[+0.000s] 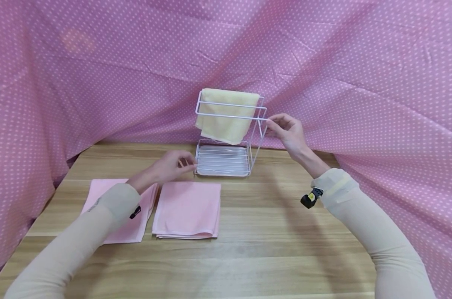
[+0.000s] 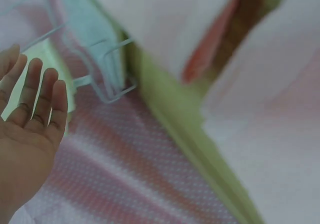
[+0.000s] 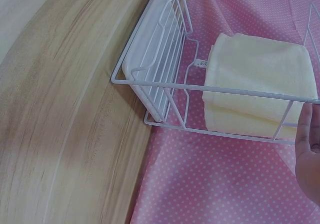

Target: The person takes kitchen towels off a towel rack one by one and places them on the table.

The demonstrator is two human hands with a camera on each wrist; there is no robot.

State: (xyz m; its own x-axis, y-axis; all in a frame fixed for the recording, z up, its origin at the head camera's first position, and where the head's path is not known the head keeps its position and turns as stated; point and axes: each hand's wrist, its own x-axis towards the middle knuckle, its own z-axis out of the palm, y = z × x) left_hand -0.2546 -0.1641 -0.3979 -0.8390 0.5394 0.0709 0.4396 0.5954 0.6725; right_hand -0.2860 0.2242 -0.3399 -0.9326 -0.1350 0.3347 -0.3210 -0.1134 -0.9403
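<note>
A white wire drying rack [image 1: 231,117] stands at the table's back edge. Folded over its top bars hangs a pale yellow cloth [image 1: 226,126], seen closer as the yellow cloth [image 3: 260,78] in the right wrist view. My right hand [image 1: 288,133] pinches the top front right corner of the rack between thumb and fingers. At the rack's lower left corner is my left hand [image 1: 175,165], its fingers loosely bent; whether the fingertips touch the wire cannot be told. The left wrist view shows that hand [image 2: 32,114] with relaxed, slightly spread fingers.
A white drip tray [image 3: 150,38] sits in the rack's base. Two folded pink cloths lie on the wooden table [image 1: 263,257]: one pink cloth [image 1: 186,209] in front of the rack, another pink cloth [image 1: 130,230] partly under the left forearm. Behind hangs a pink dotted curtain [image 1: 136,62].
</note>
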